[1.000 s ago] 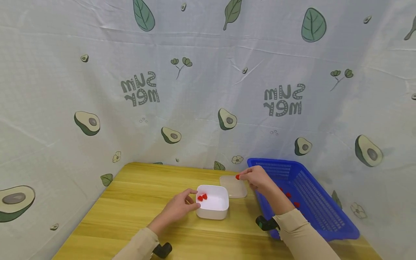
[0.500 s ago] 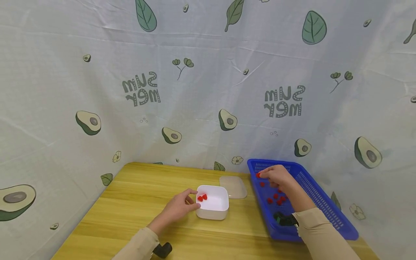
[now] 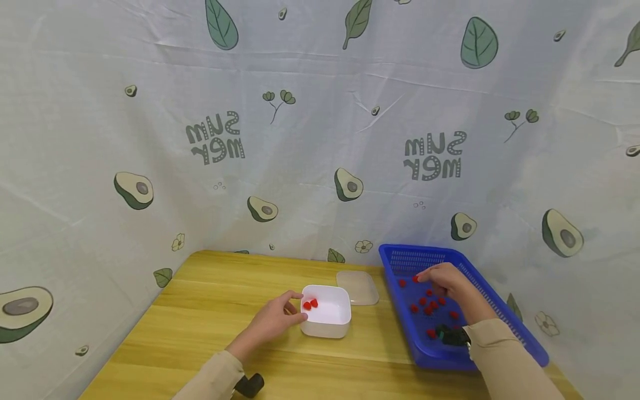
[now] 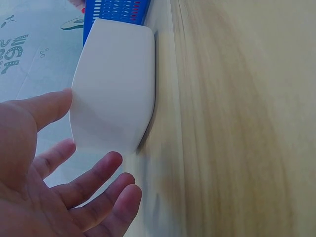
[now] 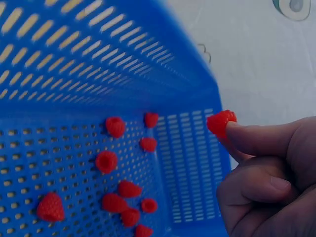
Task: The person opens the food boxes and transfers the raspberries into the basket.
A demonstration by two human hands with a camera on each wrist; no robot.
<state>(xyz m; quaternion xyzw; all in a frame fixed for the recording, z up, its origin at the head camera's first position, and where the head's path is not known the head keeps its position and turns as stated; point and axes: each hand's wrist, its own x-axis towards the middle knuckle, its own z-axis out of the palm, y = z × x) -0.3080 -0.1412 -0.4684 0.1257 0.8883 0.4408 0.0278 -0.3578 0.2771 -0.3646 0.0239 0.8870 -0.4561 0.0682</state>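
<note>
My right hand (image 3: 446, 279) is over the blue plastic basket (image 3: 416, 344), pinching a red raspberry (image 5: 220, 123) between thumb and forefinger; its other fingers are curled in. Several more raspberries (image 5: 106, 162) lie scattered on the basket's perforated floor. On the table to the left stands a white square box (image 3: 325, 330), uncovered, with two raspberries (image 3: 307, 305) near its left wall. My left hand (image 3: 270, 320) touches this box at its left side with thumb and forefinger tips. In the left wrist view the remaining fingers (image 4: 126, 202) spread loosely beside the box.
A translucent lid (image 3: 358, 288) lies flat behind the box, close to the basket's left rim. The wooden table (image 3: 200, 316) ends at a pale printed curtain (image 3: 300, 139) at the back and sides.
My right hand, with the raspberry pinched, has moved right from above the lid across the basket's left rim to over the basket's inside. My left hand and the box have stayed put.
</note>
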